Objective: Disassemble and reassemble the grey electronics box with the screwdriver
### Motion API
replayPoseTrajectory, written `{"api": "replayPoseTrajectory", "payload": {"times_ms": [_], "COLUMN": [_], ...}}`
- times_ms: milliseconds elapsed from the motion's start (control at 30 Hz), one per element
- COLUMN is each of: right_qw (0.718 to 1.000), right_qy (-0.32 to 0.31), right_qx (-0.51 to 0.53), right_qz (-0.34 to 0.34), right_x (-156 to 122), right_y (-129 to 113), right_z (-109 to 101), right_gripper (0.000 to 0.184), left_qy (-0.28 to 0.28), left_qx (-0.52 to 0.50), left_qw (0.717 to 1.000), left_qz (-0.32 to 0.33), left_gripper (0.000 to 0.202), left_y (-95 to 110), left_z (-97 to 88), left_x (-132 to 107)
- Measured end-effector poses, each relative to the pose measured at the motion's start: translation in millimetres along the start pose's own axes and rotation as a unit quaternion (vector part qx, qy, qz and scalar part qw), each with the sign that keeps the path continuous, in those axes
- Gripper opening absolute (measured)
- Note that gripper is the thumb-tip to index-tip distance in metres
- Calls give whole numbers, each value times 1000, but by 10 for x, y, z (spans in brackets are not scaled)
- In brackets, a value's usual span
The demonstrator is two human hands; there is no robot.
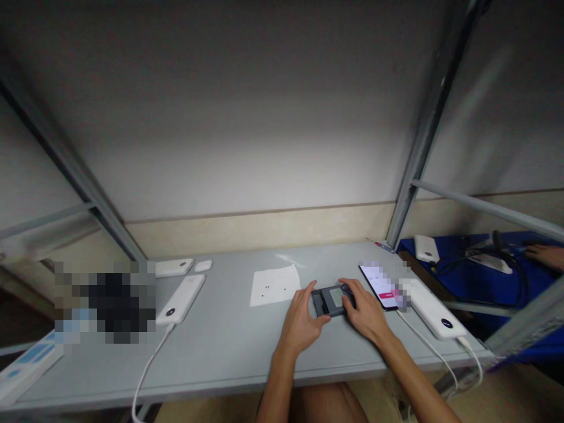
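Note:
Both my hands are on a dark grey rectangular device (321, 304) just above or on the tabletop; whether it touches the table I cannot tell. A paler label-like panel shows on its upper face. My left hand (303, 320) grips its left end, thumb at the near edge and fingers at the far corner. My right hand (363, 308) is closed around the right end, which its fingers partly cover. Behind my left hand lies a white sheet of paper (271, 282) with several small dark specks, too small to name. Right of my right hand rests a phone (378, 286), screen lit.
A white power bank (434, 308) with a cable lies at the table's right edge. Another cabled power bank (183, 299) and a small white case (203, 265) are on the left. Metal posts (408, 182) frame the grey table (220, 352). Another person's hand (546, 254) shows far right.

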State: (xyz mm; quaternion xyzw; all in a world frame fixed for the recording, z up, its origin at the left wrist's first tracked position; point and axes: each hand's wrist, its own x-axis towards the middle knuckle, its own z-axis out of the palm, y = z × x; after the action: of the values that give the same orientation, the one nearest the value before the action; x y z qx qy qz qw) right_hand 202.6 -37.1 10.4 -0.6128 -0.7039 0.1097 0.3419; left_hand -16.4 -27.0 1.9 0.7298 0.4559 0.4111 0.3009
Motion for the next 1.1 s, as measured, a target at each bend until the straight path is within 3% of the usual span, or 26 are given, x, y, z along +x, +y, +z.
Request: {"api": "replayPoseTrajectory", "payload": {"times_ms": [200, 300, 433, 500, 667, 800, 933, 1100], "right_qw": [989, 988, 991, 992, 992, 988, 989, 977], "right_qy": [-48, -54, -39, -20, 63, 101, 104, 133], "right_qx": [83, 90, 102, 108, 108, 84, 6, -67], "right_qz": [-108, -116, -81, -58, 29, 81, 107, 153], "right_x": [-77, -97, -114, -122, -105, -71, -49, -25], "right_y": [-56, -57, -22, 9, 71, 58, 52, 106], "right_z": [-76, -59, -14, -2, -7, -4, 9, 11], "right_gripper": [51, 58, 49, 45, 42, 38, 33, 32], "left_qy": [71, 107, 125, 117, 39, 6, 39, 134], "left_qx": [-69, -102, -64, -27, -27, -37, -74, -163], "left_qw": [995, 988, 989, 992, 999, 999, 995, 977], "left_qz": [-22, -34, -54, -49, -17, -39, -52, -35], "left_gripper": [75, 63, 36, 33, 27, 21, 23, 31], "left_y": [0, 2, 31, 63, 164, 165, 78, -26], "left_z": [-57, -88, -109, -109, -79, -38, -19, -84], "left_x": [7, 14, 10, -3, -58, -70, -51, -33]}}
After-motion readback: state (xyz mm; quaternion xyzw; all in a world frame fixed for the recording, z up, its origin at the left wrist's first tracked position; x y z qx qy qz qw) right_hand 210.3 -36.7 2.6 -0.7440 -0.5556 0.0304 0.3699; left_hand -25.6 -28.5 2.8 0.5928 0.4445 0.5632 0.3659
